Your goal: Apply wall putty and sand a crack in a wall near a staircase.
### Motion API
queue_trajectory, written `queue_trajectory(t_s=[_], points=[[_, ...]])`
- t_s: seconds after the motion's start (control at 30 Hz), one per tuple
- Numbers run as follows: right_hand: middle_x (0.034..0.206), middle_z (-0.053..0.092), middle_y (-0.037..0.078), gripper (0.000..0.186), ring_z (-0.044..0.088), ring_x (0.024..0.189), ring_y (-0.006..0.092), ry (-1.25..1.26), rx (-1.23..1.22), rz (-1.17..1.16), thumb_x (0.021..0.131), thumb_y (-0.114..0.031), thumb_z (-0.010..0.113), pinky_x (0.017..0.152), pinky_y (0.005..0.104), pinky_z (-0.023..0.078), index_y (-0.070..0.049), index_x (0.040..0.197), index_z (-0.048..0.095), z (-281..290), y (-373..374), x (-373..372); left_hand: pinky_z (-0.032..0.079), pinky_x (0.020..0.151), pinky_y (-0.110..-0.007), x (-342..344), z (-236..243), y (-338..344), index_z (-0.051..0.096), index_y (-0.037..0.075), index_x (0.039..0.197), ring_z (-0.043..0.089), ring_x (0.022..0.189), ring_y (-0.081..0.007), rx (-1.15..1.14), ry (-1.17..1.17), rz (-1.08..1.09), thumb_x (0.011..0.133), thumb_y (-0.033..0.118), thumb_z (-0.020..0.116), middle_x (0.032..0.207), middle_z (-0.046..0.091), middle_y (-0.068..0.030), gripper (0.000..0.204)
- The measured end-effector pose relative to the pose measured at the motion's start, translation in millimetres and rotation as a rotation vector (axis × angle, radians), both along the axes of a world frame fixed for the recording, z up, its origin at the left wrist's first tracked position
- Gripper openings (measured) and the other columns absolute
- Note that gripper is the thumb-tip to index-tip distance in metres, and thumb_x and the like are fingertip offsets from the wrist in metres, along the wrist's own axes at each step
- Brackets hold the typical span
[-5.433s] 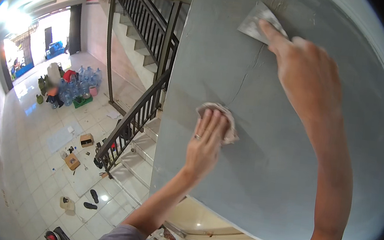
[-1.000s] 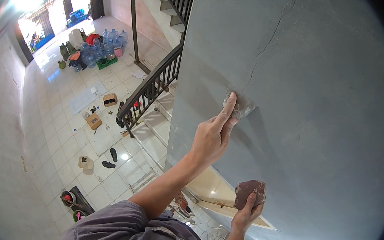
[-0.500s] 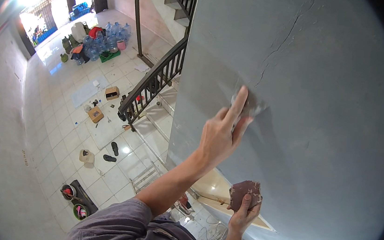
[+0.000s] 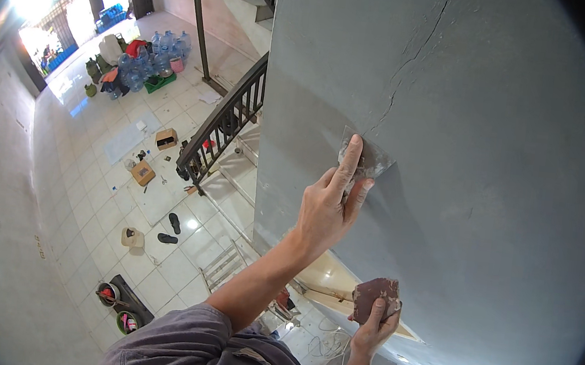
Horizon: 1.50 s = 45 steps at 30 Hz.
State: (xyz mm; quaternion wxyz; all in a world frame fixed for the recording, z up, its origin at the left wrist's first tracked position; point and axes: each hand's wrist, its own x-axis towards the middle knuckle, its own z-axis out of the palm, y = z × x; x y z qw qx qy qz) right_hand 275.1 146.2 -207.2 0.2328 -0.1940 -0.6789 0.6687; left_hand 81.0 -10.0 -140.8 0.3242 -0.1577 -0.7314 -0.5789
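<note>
Gripping scraper (image 4: 374, 161) against grey wall (image 4: 504, 205), mid-frame: left hand (image 4: 326, 211). Right hand (image 4: 377, 328) clasps brown piece (image 4: 371, 292), lower right. Left-side marks (image 4: 39, 247) illegible.

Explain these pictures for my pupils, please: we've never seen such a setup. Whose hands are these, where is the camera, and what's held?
There is no machine, just one person's two bare hands. A wide fisheye camera on the head looks down, so straight edges bend near the rim. The left hand has its fingers on a flat scraper, set against a grey wall. A crack runs upward from near its blade. The right hand, lower down, holds a reddish-brown piece, perhaps sandpaper. In the picture's left part, on the tiled floor, are bluish bottles, cardboard boxes and black sandals.
</note>
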Motion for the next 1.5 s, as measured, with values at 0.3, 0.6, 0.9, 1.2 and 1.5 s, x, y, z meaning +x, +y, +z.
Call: queue_trajectory(t_s=[0.3, 0.6, 0.9, 1.2, 1.5], points=[[0.096, 0.065, 0.012, 0.031, 0.068, 0.067, 0.0177, -0.029, 0.038, 0.022, 0.102, -0.026, 0.063, 0.048, 0.0311, 0.061, 0.003, 0.112, 0.054, 7, 1, 2, 0.056, 0.068, -0.030, -11, 1, 3, 0.044, 0.006, 0.155, 0.073, 0.077, -0.0206, -0.003, 0.114, 0.025, 0.095, 0.005, 0.071, 0.111, 0.074, -0.0224, 0.065], [0.095, 0.065, 0.011, 0.038, 0.068, 0.066, 0.0174, -0.036, 0.089, -0.003, 0.101, -0.031, 0.067, 0.047, 0.0303, 0.058, 0.002, 0.113, 0.055, -20, 16, 9, 0.055, 0.065, -0.030, -25, 30, -3, 0.045, 0.004, 0.154, 0.070, 0.069, -0.0196, 0.016, 0.259, 0.047, 0.097, 0.006, 0.069, 0.103, 0.075, -0.0229, 0.062], [0.091, 0.065, 0.010, 0.037, 0.066, 0.061, 0.0175, 0.028, 0.014, -0.012, 0.100, -0.034, 0.067, 0.047, 0.0300, 0.057, 0.000, 0.108, 0.054, 7, 0, -1, 0.056, 0.067, -0.030, -13, 43, -21, 0.045, 0.006, 0.154, 0.071, 0.073, -0.0171, -0.049, 0.152, 0.034, 0.097, 0.008, 0.069, 0.096, 0.075, -0.0218, 0.062], [0.090, 0.066, 0.009, 0.041, 0.064, 0.058, 0.0166, 0.034, 0.117, 0.008, 0.098, -0.037, 0.071, 0.043, 0.0291, 0.054, -0.002, 0.113, 0.056, -13, 9, 3, 0.055, 0.066, -0.028, -15, 40, -22, 0.048, 0.007, 0.153, 0.068, 0.067, -0.0182, -0.052, 0.119, -0.031, 0.096, 0.008, 0.072, 0.094, 0.076, -0.0185, 0.062], [0.090, 0.065, 0.009, 0.041, 0.065, 0.060, 0.0168, -0.005, 0.171, 0.032, 0.099, -0.038, 0.069, 0.043, 0.0302, 0.055, -0.002, 0.112, 0.056, -9, 9, -2, 0.054, 0.068, -0.025, -33, 103, -23, 0.050, 0.006, 0.151, 0.067, 0.068, -0.0156, -0.012, 0.173, -0.019, 0.095, 0.005, 0.071, 0.101, 0.075, -0.0216, 0.060]])
